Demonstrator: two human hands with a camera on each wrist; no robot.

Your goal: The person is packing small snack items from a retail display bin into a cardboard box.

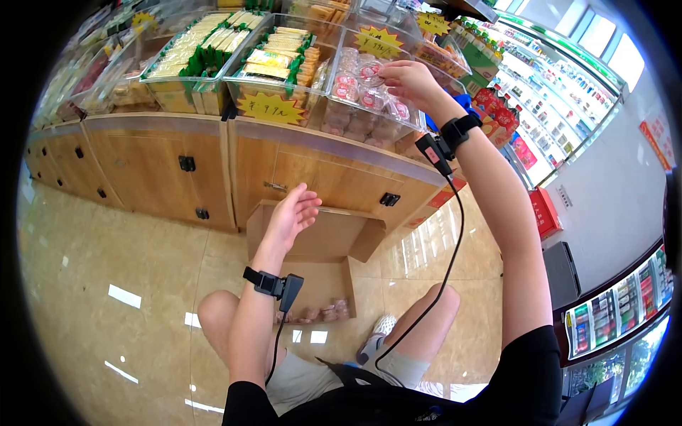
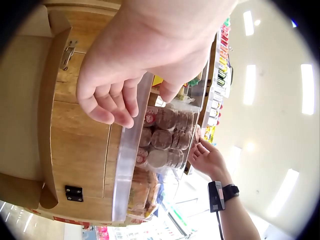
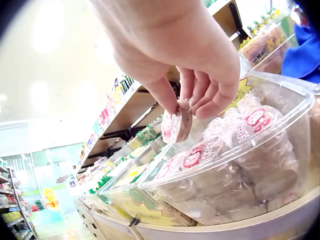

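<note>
Between thumb and fingertips, my right hand (image 1: 413, 82) pinches a round pastry in printed clear wrap (image 3: 176, 125). It holds the pastry above a clear plastic bin (image 3: 250, 151), where similar wrapped pastries (image 3: 220, 140) are piled. My left hand (image 1: 290, 219) hangs in front of the wooden counter with its fingers loosely bent and nothing in them. Below it on the floor, an open cardboard box (image 1: 305, 238) stands against the counter, with several wrapped pastries (image 1: 330, 311) along its near side.
More clear bins of packaged snacks (image 1: 273, 60) stand left of the pastries, with yellow price signs (image 1: 271, 108) on some. The wooden counter (image 1: 156, 163) has black hinges and a metal latch. A cable (image 1: 458, 248) hangs from the right wrist camera. Bent knees (image 1: 435, 312) flank the box.
</note>
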